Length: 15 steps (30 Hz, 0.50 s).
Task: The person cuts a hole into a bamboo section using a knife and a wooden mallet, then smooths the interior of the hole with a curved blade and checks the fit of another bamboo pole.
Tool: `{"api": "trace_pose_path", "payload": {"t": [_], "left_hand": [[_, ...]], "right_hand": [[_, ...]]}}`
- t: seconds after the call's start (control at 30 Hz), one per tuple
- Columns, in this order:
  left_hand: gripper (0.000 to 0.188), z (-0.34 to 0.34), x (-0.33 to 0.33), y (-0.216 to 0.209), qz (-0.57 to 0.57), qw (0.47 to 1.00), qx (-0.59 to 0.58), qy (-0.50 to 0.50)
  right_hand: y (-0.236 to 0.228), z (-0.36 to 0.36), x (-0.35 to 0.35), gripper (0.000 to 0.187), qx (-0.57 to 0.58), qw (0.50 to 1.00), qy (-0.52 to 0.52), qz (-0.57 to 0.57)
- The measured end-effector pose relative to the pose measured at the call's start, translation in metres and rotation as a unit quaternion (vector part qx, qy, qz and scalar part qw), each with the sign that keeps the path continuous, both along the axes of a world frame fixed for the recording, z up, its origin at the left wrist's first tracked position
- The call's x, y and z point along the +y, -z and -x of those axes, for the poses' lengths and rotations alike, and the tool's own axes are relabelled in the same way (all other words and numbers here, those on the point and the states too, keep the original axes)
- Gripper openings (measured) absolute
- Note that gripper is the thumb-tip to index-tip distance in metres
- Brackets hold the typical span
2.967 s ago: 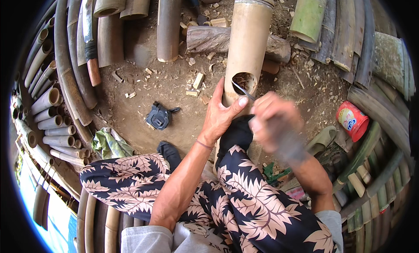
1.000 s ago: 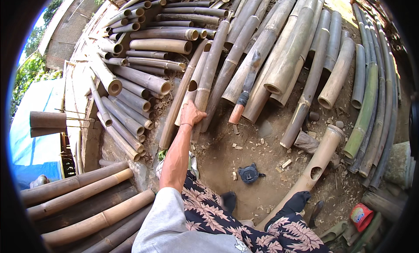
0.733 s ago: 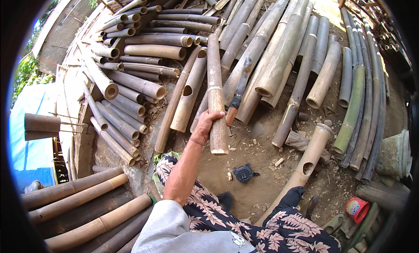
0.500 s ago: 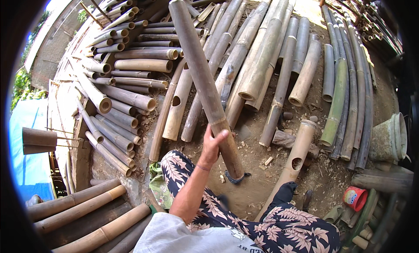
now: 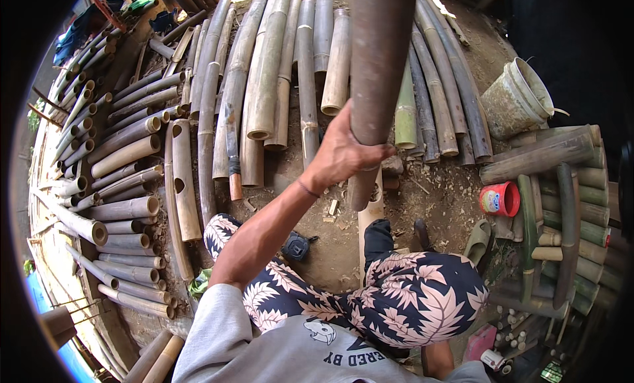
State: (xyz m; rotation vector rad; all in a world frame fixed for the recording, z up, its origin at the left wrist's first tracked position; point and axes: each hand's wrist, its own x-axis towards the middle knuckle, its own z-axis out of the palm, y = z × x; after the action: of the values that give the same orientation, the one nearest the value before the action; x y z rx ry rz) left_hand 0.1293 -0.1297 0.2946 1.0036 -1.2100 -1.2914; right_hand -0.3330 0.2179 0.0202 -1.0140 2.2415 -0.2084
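Brown bamboo pole (image 5: 378, 66), held near upright, its top passing out of the upper edge of view, its lower end just above a pale cut bamboo piece (image 5: 371, 218) on the dirt floor (image 5: 436, 204). Open ground lies only around the feet; rows of bamboo poles (image 5: 264, 72) bound it ahead and left, a dirty bucket (image 5: 516, 99) and red cup (image 5: 500, 199) to the right. Left hand (image 5: 343, 152): arm extended forward, grip clenched around the pole. Right hand not visible. Tape measure (image 5: 296, 246) beside the knee.

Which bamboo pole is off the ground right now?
The dark brown pole gripped by the left hand, standing upright; all others lie flat on the dirt.
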Motion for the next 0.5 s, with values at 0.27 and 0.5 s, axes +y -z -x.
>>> {"api": "trace_pose_path", "payload": {"t": [0.27,0.5], "left_hand": [[0.081,0.059,-0.011,0.045,0.122,0.99,-0.033,0.059],[0.077,0.067,0.025,0.062,0.23,0.964,-0.097,0.097]], "right_hand": [[-0.021,-0.003,0.0,0.074,-0.017,0.999,0.032,0.025],[-0.104,0.022,-0.061,0.074,0.01,0.989,0.02,0.145]]}}
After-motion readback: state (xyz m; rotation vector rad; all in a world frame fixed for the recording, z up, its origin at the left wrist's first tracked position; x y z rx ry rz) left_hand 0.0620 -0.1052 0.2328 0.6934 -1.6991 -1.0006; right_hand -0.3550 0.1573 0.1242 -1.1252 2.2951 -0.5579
